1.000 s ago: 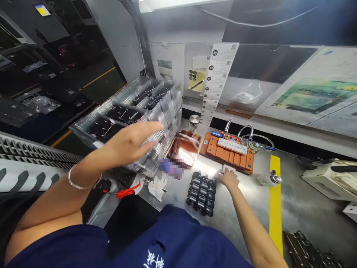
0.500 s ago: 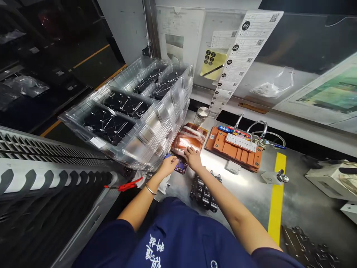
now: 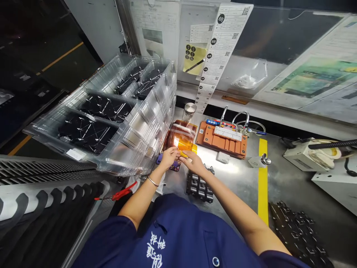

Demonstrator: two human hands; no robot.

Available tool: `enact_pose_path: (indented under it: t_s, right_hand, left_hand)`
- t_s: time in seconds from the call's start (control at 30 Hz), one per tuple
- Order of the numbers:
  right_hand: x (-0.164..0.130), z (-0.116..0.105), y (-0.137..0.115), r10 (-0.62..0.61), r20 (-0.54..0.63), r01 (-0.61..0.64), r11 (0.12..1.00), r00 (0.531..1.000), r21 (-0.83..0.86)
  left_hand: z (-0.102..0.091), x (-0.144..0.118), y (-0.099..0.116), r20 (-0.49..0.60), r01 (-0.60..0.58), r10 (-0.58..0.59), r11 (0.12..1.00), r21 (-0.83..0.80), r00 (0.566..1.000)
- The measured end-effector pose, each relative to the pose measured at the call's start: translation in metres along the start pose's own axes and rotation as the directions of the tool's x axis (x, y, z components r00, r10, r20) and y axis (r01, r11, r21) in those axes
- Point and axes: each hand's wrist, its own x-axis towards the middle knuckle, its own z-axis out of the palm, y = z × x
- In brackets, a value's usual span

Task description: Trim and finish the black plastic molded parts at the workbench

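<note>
A long paper strip hanging on the back wall carries black round marks reading "8月" at several steps down its length, each beside a small QR code; the finer print is too small to read. White characters are stitched on the dark blue shirt, but seen upside down and illegible. Other wall sheets are unreadable.

Glossy amber film, brushed-metal bench

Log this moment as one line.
left hand: pinching amber tape strip | right hand: pinching same strip | below: black part block | left: clear tray stack | behind: orange fixture
</note>
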Motion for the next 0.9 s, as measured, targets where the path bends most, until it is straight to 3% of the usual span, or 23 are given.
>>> enact_pose_path:
  t_s: [0.1,0.23,0.37,0.47,0.53,0.63,0.73,0.9]
  right_hand:
    - [-0.003,-0.016,-0.008,0.086,-0.097,-0.078,0.993,0.992,0.084]
    - [-0.009,-0.032,-0.021,0.128,-0.097,-0.123,0.991,0.987,0.062]
    - [-0.017,-0.049,-0.031,0.146,-0.059,-0.145,0.989,0.988,0.02]
    - [-0.019,-0.063,-0.037,0.129,0.012,-0.129,0.991,0.992,0.039]
    - [-0.02,-0.072,-0.04,0.117,0.086,-0.126,0.987,0.989,0.101]
    - [-0.021,-0.08,-0.041,0.12,0.15,-0.142,0.98,0.981,0.139]
    - [-0.023,-0.084,-0.041,0.117,0.168,-0.141,0.98,0.979,0.138]
    - [-0.023,-0.087,-0.04,0.12,0.221,-0.182,0.94,0.968,0.288]
  left_hand:
    - [0.011,-0.012,-0.002,0.151,-0.23,0.218,0.971,0.069,0.964]
    - [0.016,-0.028,0.003,0.298,-0.566,0.49,0.773,0.287,0.82]
    - [0.013,-0.039,0.014,0.466,-0.716,0.545,0.56,0.417,0.697]
    - [0.011,-0.044,0.019,0.548,-0.768,0.538,0.446,0.46,0.641]
    - [0.011,-0.047,0.021,0.579,-0.782,0.526,0.396,0.481,0.623]
    - [0.011,-0.052,0.022,0.599,-0.784,0.506,0.391,0.482,0.621]
    - [0.011,-0.056,0.024,0.598,-0.764,0.477,0.437,0.474,0.644]
    - [0.008,-0.065,0.029,0.578,-0.703,0.419,0.542,0.46,0.701]
